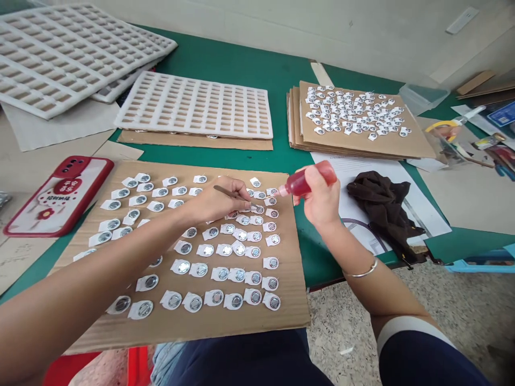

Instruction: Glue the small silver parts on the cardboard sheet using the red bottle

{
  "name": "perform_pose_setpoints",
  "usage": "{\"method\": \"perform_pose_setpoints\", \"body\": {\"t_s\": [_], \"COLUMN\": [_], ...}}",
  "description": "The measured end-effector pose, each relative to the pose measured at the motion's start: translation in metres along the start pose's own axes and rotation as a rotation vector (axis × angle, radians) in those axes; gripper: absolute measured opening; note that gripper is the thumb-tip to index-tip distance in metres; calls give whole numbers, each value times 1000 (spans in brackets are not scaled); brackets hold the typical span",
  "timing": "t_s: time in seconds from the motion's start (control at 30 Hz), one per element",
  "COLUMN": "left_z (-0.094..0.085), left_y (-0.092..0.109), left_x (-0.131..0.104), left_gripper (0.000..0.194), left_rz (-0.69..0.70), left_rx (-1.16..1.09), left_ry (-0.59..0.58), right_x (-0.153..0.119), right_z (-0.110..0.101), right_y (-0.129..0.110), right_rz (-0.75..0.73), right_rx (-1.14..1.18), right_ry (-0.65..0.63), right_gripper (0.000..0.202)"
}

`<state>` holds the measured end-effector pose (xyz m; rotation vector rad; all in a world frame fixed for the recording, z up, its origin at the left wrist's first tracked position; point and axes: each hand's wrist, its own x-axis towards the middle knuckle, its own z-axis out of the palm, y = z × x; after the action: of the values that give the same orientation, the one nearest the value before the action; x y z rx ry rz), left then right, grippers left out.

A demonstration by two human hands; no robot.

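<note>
My left hand (219,199) reaches across the cardboard sheet (287,316), its fingers closed around slim tweezers (226,191). The tips point down among round silvery metal pieces on white tabs (240,249), which lie in loose rows over the sheet. My right hand (321,206) grips a squeeze bottle of red liquid (302,182), tilted with its thin nozzle pointing left. That nozzle is close to the tweezer tips, above the pieces at the upper right of the sheet. I cannot tell whether the nozzle touches a piece. My left arm hides some pieces.
Behind the sheet, a white slotted tray (193,104) rests on cardboard. More slotted trays (72,53) are stacked at far left, above a red-cased phone (60,195). At the back right, stacked cardboard (362,140) bears many similar pieces. A dark cloth (380,206) lies on paper.
</note>
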<state>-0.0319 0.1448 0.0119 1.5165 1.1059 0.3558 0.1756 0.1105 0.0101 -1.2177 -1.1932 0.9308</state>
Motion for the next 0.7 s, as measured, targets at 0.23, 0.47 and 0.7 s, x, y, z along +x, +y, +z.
{"method": "perform_pose_setpoints", "body": {"t_s": [0.23, 0.47, 0.7], "left_z": [1, 11, 12], "left_y": [5, 3, 0], "left_x": [-3, 7, 12], "left_gripper": [17, 12, 13], "left_rz": [119, 162, 152], "left_rx": [120, 229, 215], "left_ry": [227, 246, 225], "right_x": [52, 59, 59], "right_z": [0, 14, 12], "right_y": [-42, -6, 1], "right_rz": [29, 61, 49], "right_rx": [51, 119, 70], "right_ry": [-195, -87, 18], "right_gripper": [44, 37, 42]}}
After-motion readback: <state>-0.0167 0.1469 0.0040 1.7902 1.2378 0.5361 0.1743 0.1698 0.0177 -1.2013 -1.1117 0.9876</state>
